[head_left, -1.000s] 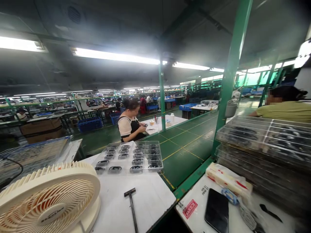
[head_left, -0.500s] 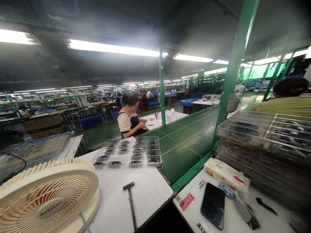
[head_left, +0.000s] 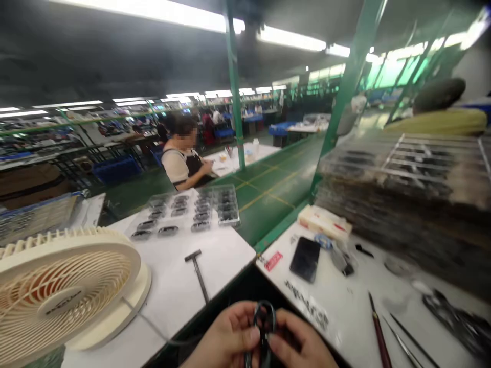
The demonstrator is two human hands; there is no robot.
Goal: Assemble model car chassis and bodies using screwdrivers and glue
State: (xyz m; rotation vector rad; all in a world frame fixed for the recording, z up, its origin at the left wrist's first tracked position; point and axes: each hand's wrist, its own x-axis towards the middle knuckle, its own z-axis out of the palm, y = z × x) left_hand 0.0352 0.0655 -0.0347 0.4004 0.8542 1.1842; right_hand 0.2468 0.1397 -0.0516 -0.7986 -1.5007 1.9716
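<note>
At the lower middle, both my hands close on a dark, glossy eyeglass frame (head_left: 271,313), with one rounded rim pointing upward. My left hand (head_left: 230,335) pinches it from the left, thumb pressed against its side. From the right, the fingers of my right hand (head_left: 301,341) grip the same frame. Its lower part is hidden behind the fingers and blurred. A T-handled metal tool (head_left: 198,276) lies on the white table just beyond my left hand. Right of my hands, a dark-handled pointed tool (head_left: 379,329) and metal tweezers (head_left: 402,341) rest on the other tabletop.
A cream fan (head_left: 72,291) stands at left. Behind the T-handled tool sits a clear tray (head_left: 229,205) of dark pieces. A phone (head_left: 305,259), a tissue pack (head_left: 324,223) and stacked clear trays (head_left: 399,204) occupy the right. One co-worker (head_left: 182,153) sits beyond; another person (head_left: 437,115) is at right.
My hands, out of sight before, have come into view at the bottom holding the eyeglass frame. The view has tilted down, revealing the tools at the lower right.
</note>
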